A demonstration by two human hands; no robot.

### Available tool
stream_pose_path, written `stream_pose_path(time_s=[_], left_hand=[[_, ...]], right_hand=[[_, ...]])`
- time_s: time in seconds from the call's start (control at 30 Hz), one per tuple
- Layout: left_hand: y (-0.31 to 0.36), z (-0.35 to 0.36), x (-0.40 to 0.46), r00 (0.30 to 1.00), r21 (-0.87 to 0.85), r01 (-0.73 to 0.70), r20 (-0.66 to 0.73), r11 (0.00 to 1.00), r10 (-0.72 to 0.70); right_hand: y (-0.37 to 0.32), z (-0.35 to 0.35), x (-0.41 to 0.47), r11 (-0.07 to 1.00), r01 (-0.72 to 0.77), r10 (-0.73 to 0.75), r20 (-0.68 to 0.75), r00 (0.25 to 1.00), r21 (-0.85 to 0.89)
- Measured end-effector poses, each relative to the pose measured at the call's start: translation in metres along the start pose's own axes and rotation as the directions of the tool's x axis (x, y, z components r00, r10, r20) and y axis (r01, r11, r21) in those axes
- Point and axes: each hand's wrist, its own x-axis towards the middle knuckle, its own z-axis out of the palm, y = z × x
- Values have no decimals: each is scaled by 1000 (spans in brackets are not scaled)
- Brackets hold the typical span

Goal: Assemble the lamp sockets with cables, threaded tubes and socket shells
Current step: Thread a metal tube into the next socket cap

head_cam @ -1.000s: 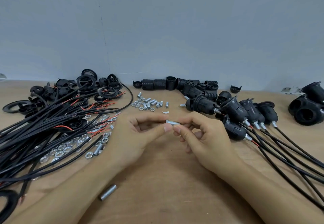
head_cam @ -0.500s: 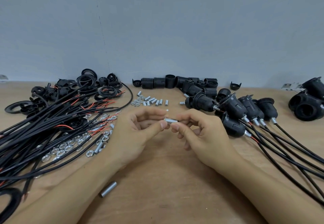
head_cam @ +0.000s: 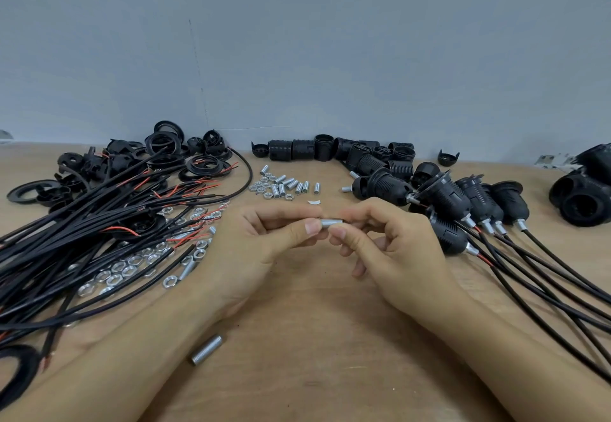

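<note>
Both hands meet at centre frame above the worktop (head_cam: 314, 339): left hand (head_cam: 261, 243) and right hand (head_cam: 390, 249) each pinch an end of one threaded tube (head_cam: 331, 222) with curled fingers. Loose cables (head_cam: 82, 239) sprawl at 9 o'clock, assembled sockets (head_cam: 463, 203) at 3 o'clock, and a spare tube (head_cam: 207, 349) lies at 7 o'clock.

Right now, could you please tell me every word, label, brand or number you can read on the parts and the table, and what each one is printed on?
None: no readable text shows anywhere in the head view.
The black socket shells show only moulded ribs, no lettering.
The threaded tube, pinched between the left hand and the right hand, is bare metal.
The white object at the far right edge is too small and blurred to read.
</note>
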Motion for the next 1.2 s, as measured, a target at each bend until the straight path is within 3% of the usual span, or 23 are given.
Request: stream_pose_path(time_s=[0.17, 0.43, 0.73, 0.93, 1.2], left_hand=[[1, 0, 1, 993, -63, 110, 39, 992, -108], [-2, 2, 1, 999, -25, 41, -4, 999, -41], [-2, 3, 1, 997, -78, 79, -18, 994, -81], [-3, 5, 0, 999, 26, 14, -34, 1000, -13], [-1, 4, -1, 997, -20, 75, -2, 997, -75]], right_hand=[[-1, -1, -1, 1000, 11, -11, 6, 1000, -9], [1, -2, -1, 999, -29, 29, 7, 1000, -17], [0, -3, 1, 989, 90, -90, 4, 996, -121], [2, -2, 1, 998, 22, -23, -12, 1000, -66], [0, -1, 0, 994, 64, -67, -31, 997, -90]])
